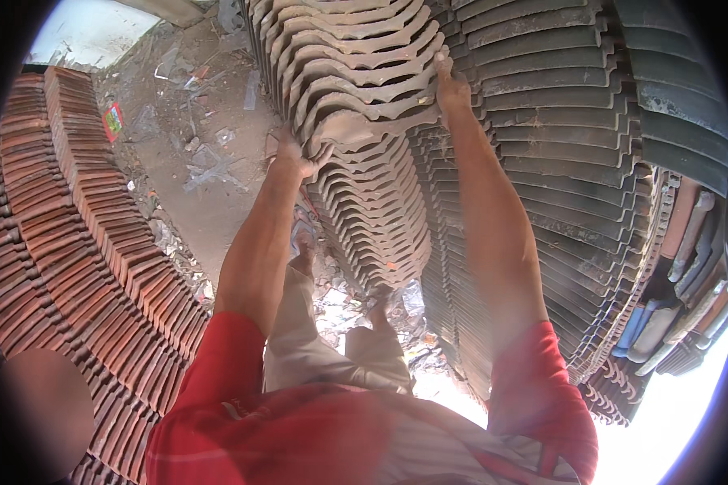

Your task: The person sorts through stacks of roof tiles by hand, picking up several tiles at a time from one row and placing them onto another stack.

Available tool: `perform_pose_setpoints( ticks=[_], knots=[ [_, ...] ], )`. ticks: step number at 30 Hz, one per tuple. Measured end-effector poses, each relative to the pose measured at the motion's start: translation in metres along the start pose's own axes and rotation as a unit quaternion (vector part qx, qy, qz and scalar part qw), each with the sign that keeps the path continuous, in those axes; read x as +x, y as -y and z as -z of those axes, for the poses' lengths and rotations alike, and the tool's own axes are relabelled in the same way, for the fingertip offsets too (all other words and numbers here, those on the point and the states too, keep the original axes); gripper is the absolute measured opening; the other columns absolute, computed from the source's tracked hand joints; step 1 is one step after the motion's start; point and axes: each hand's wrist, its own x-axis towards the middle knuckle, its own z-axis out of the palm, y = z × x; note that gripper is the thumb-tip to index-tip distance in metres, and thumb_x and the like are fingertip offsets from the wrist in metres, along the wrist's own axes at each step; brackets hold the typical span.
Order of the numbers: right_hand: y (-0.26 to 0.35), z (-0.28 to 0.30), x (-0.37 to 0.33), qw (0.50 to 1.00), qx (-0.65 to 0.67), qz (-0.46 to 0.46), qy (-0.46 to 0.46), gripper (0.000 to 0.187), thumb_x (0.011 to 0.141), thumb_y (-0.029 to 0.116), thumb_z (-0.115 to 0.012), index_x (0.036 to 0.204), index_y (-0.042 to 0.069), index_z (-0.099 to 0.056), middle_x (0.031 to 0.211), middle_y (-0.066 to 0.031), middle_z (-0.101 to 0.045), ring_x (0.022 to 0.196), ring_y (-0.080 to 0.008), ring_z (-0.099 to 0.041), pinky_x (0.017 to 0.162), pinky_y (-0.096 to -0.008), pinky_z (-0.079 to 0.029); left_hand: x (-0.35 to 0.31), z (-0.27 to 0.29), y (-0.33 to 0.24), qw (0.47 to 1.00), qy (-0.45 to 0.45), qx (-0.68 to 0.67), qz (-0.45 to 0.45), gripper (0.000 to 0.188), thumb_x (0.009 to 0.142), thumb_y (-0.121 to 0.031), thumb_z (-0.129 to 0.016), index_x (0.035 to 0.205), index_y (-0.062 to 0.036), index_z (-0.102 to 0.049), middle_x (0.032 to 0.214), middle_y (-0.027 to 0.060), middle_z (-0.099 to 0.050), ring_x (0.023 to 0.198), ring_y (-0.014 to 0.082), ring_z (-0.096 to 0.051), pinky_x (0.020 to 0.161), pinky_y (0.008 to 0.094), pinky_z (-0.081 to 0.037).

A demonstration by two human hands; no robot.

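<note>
A tall row of grey-brown clay roof tiles (364,89) stands on edge in front of me. My left hand (297,155) grips the left end of one tile (349,128) at the front of this row. My right hand (450,87) holds the right end of the same tile, fingers curled over its top edge. Both arms reach forward from red sleeves. The tile sits level between my hands and touches the tiles behind it.
Dark grey tile stacks (558,145) fill the right side. Rows of red-orange tiles (81,226) line the left. Between them runs a dirt floor (210,162) strewn with shards and litter. My legs and feet (303,259) show below.
</note>
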Motion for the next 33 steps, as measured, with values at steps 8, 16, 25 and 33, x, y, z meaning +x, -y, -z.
perform_pose_setpoints(
  ticks=[8,16,25,33],
  knots=[
    [0.021,0.020,-0.007,0.991,-0.025,-0.081,0.106,0.086,0.086,0.056,-0.058,0.135,-0.012,-0.042,0.133,-0.0311,-0.052,0.123,-0.0394,-0.052,0.102,-0.0417,-0.042,-0.036,-0.027,0.007,0.997,0.048,0.044,-0.044,0.038,0.094,-0.053,-0.039,0.112,-0.0283,-0.061,0.105,-0.0112,-0.064,0.092,0.0097,-0.059,0.061,0.0264,-0.046],
    [0.011,0.004,-0.018,0.976,-0.215,0.043,0.015,0.044,0.095,0.042,-0.047,0.137,0.029,-0.049,0.121,-0.0283,-0.058,0.112,-0.0384,-0.058,0.093,-0.0427,-0.048,-0.010,-0.013,0.018,0.997,-0.013,0.007,-0.082,0.040,0.094,-0.057,-0.041,0.115,-0.0307,-0.061,0.106,-0.0126,-0.063,0.096,0.0087,-0.057,0.061,0.0241,-0.042],
    [-0.002,0.044,-0.043,0.980,0.029,-0.106,0.167,0.049,0.082,0.033,-0.071,0.119,0.002,-0.064,0.115,-0.0158,-0.066,0.103,-0.0257,-0.064,0.087,-0.0416,-0.051,-0.015,0.014,0.007,0.993,0.121,0.002,0.020,0.056,0.092,-0.053,-0.052,0.126,-0.0088,-0.060,0.117,0.0124,-0.066,0.105,0.0334,-0.064,0.094,0.0491,-0.052],
    [-0.093,0.053,-0.122,0.998,-0.014,-0.040,0.051,0.056,0.076,0.045,-0.077,0.098,-0.006,-0.068,0.089,-0.0225,-0.071,0.093,-0.0258,-0.069,0.080,-0.0377,-0.052,0.002,0.069,0.040,0.972,0.218,0.077,-0.052,0.062,0.099,-0.054,-0.038,0.142,-0.0101,-0.044,0.133,0.0127,-0.057,0.118,0.0324,-0.057,0.100,0.0466,-0.049]
  ],
)
